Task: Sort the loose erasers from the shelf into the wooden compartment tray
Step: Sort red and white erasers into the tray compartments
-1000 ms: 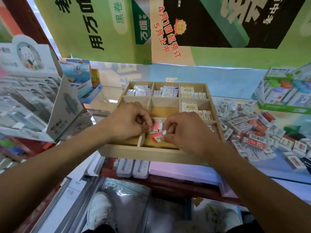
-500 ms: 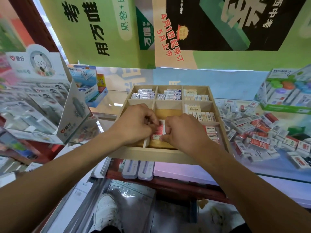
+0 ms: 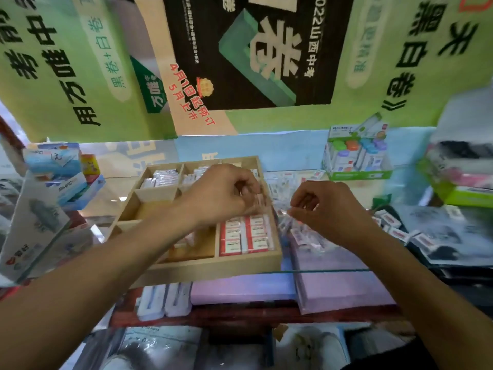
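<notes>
I judge the sorting partly done: the wooden tray (image 3: 213, 265) at centre frame has several filled compartments, my left hand (image 3: 221, 193) pinches an eraser (image 3: 259, 201) above it, and my curled right hand (image 3: 324, 209), whose grip I cannot tell, hovers over loose erasers (image 3: 394, 225) at right.

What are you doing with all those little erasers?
A person is sorting erasers into a wooden tray on a glass shelf. The left hand is over the tray's right side, its fingers curled around something small and blurry. The right hand is over the loose pile beside the tray. The near right compartment already holds neat rows of red-and-white erasers.
</notes>
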Demonstrator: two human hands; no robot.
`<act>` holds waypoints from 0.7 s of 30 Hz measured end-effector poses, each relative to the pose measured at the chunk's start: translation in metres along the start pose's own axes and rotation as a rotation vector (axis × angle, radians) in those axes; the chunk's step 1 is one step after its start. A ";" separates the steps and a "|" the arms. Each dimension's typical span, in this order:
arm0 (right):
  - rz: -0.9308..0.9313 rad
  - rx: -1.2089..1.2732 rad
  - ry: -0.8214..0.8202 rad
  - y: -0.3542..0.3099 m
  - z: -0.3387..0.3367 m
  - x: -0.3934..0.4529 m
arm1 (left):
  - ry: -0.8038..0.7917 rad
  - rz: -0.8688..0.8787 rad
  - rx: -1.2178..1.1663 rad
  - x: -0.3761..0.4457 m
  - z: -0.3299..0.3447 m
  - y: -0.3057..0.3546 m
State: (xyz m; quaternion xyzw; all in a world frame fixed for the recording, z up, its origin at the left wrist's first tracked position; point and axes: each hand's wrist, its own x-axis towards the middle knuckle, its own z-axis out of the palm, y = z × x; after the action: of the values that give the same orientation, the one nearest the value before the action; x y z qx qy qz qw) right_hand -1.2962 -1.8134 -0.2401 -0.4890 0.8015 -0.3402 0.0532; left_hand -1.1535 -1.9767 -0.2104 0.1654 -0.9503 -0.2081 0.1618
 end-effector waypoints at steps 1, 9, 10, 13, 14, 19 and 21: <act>0.020 0.000 0.024 0.011 -0.008 -0.002 | -0.014 0.024 -0.002 0.009 0.008 0.010; 0.235 -0.107 0.106 0.095 -0.046 -0.013 | -0.190 0.128 0.044 0.072 0.087 0.062; 0.251 -0.126 0.094 0.104 -0.047 -0.014 | -0.202 0.132 0.069 0.080 0.096 0.064; 0.251 -0.162 0.024 0.122 -0.046 -0.017 | -0.219 0.149 0.091 0.107 0.116 0.070; 0.236 -0.156 -0.015 0.125 -0.045 -0.018 | -0.224 0.146 0.101 0.116 0.121 0.071; 0.217 -0.167 -0.079 0.140 -0.040 -0.021 | -0.375 0.177 0.205 0.146 0.134 0.076; 0.220 -0.200 -0.038 0.143 -0.043 -0.020 | -0.389 0.180 0.244 0.152 0.134 0.076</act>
State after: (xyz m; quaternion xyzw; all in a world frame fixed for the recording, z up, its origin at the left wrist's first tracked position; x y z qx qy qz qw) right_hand -1.4109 -1.7344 -0.2974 -0.4074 0.8789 -0.2416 0.0565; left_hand -1.3589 -1.9232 -0.2556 0.0550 -0.9926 -0.1045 -0.0272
